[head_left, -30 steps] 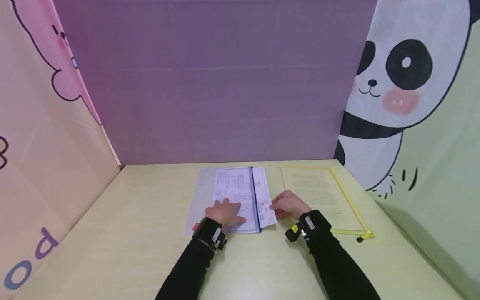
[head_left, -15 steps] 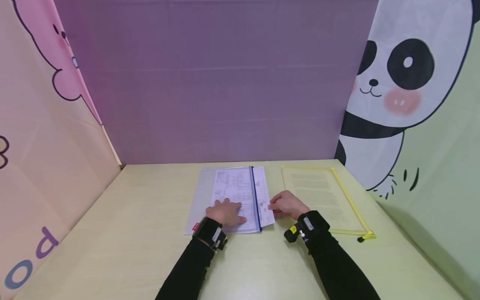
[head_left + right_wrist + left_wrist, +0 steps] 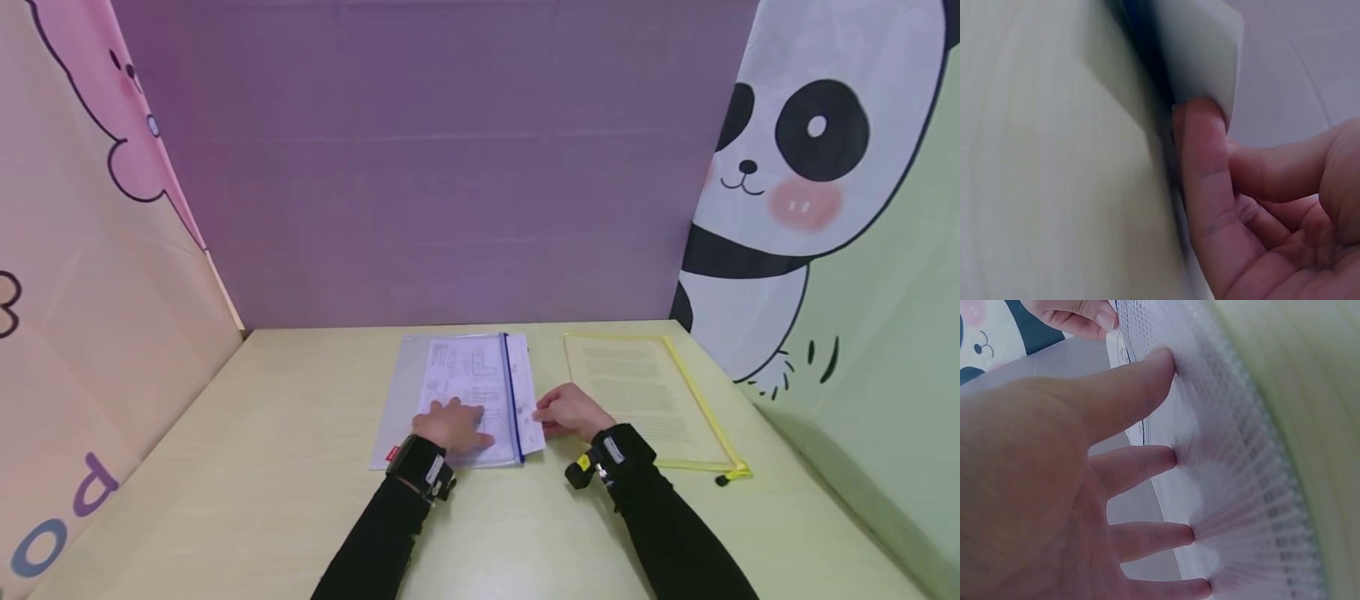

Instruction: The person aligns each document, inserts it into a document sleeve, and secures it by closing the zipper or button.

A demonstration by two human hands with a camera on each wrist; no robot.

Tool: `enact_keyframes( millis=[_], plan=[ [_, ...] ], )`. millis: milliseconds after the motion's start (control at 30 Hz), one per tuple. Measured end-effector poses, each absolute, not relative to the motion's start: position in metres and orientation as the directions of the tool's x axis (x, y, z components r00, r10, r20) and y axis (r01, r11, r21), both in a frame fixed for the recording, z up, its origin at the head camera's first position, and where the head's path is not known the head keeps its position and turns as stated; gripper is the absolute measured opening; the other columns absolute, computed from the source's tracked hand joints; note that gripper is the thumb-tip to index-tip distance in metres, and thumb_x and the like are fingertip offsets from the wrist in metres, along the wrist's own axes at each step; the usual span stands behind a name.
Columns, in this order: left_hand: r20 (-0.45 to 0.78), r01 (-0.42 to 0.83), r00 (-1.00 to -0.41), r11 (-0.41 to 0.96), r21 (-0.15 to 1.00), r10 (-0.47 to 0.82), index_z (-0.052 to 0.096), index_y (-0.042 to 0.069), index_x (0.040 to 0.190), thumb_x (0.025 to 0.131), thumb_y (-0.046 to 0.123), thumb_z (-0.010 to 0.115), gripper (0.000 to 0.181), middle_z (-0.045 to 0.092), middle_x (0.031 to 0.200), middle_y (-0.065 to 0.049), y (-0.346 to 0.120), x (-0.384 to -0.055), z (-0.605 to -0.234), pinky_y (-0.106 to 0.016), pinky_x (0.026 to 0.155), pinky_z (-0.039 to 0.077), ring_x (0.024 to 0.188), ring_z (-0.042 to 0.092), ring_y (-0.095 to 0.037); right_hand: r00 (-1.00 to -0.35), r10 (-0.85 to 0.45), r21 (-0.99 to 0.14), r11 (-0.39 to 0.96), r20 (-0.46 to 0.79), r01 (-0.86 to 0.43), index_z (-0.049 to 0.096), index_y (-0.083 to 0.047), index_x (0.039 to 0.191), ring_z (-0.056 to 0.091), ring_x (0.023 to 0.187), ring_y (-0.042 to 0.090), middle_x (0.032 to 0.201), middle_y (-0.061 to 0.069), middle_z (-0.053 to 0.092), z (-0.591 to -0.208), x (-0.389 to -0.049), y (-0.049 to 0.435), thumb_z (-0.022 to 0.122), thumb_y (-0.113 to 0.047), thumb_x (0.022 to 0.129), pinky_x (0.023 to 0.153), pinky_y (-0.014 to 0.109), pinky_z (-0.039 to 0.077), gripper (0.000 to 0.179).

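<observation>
A clear mesh zipper pouch (image 3: 401,375) with a blue zipper edge (image 3: 512,400) lies at the middle of the table. Printed white paper (image 3: 523,379) shows through it and sticks out past the blue edge on the right. Spread over the pouch, my left hand (image 3: 453,425) presses with its fingertips; the left wrist view shows the fingers (image 3: 1147,464) nearly straight against the mesh. My right hand (image 3: 573,412) pinches the paper's protruding right edge between thumb and fingers. Up close in the right wrist view, the paper (image 3: 1207,56) rises from the fingertips, its edge slightly bent.
Right of the pouch lies a yellow-edged zipper pouch (image 3: 701,392) with a printed sheet inside; its black pull (image 3: 722,480) is at the near corner. The pale wooden table (image 3: 262,450) meets a purple backdrop (image 3: 450,167) and patterned side panels.
The paper has slid left, deeper into the blue-edged pouch, so a narrower strip sticks out. My right hand has moved slightly left with it. The left hand stays put.
</observation>
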State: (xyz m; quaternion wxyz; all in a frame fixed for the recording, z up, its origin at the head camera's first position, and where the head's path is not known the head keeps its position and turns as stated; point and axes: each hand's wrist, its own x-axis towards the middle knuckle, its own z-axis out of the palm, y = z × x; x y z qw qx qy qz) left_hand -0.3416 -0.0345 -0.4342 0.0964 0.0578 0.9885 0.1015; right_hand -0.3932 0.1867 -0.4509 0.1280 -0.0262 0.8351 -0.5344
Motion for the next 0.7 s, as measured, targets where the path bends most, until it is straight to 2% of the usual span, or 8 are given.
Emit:
enact_keyframes(
  millis=[233, 700],
  plan=[
    [-0.181, 0.1, -0.973, 0.971, 0.219, 0.141, 0.058, 0.032, 0.145, 0.091, 0.062, 0.065, 0.062, 0.053, 0.146, -0.011, -0.034, -0.341, -0.433, -0.064, 0.097, 0.044, 0.128, 0.048, -0.04, -0.966, -0.185, -0.891, 0.447, -0.182, 0.082, 0.067, 0.013, 0.104, 0.067, 0.074, 0.02, 0.094, 0.018, 0.068, -0.453, -0.394, 0.185, 0.069, 0.006, 0.09, 0.066, 0.032, 0.059, 0.016],
    [-0.178, 0.113, -0.972, 0.967, 0.229, 0.156, 0.059, 0.033, 0.144, 0.091, 0.062, 0.065, 0.061, 0.054, 0.145, -0.011, -0.035, -0.342, -0.434, -0.063, 0.093, 0.046, 0.125, 0.05, -0.039, -0.969, -0.183, -0.9, 0.43, -0.166, 0.073, 0.066, 0.013, 0.104, 0.067, 0.072, 0.02, 0.094, 0.018, 0.067, -0.452, -0.387, 0.174, 0.069, 0.007, 0.089, 0.065, 0.032, 0.059, 0.016]
  ],
)
